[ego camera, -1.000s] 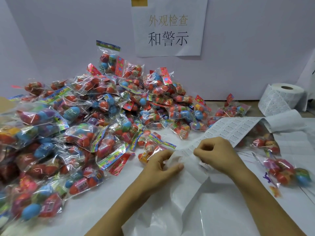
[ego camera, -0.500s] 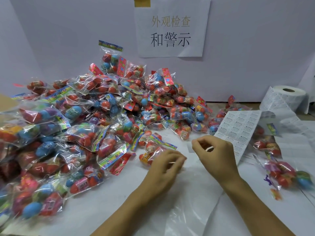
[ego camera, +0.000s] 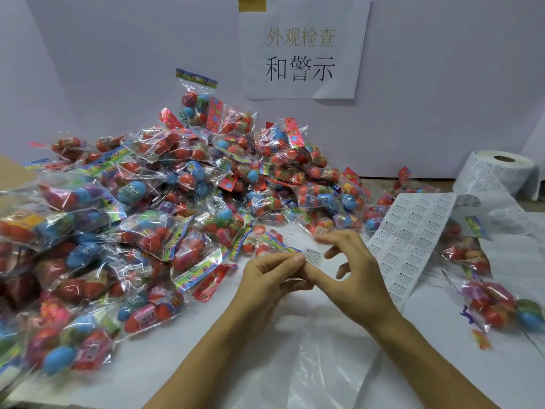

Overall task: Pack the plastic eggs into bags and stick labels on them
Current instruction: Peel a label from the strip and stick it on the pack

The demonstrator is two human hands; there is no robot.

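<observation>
The small white rectangular warning label [ego camera: 313, 256] is pinched at its left edge between the thumb and forefinger of the left hand [ego camera: 269, 280]. It stands just above the fingertip of the right hand [ego camera: 351, 270], whose fingers are spread and relaxed and hold nothing; one finger seems to touch the lower edge of the label, but I cannot tell this for sure. The long axis of the label runs about left to right, away from the left hand toward the right hand.

The coming move turns on where the label lies against a bag. The nearest clear plastic bag of coloured eggs [ego camera: 267, 242] lies on the white bench [ego camera: 177, 358] just beyond the left hand, almost touching its fingers, so I judge that the left hand is the nearer one to press the label there. The white sheet of printed labels [ego camera: 408, 234] lies to the right of the right hand, and the roll of labels [ego camera: 501, 169] is well beyond it.

Half a second ago both hands were curled low on the bench and no free label was to be seen. Now the label is peeled off and held up, and the right hand has opened.
</observation>
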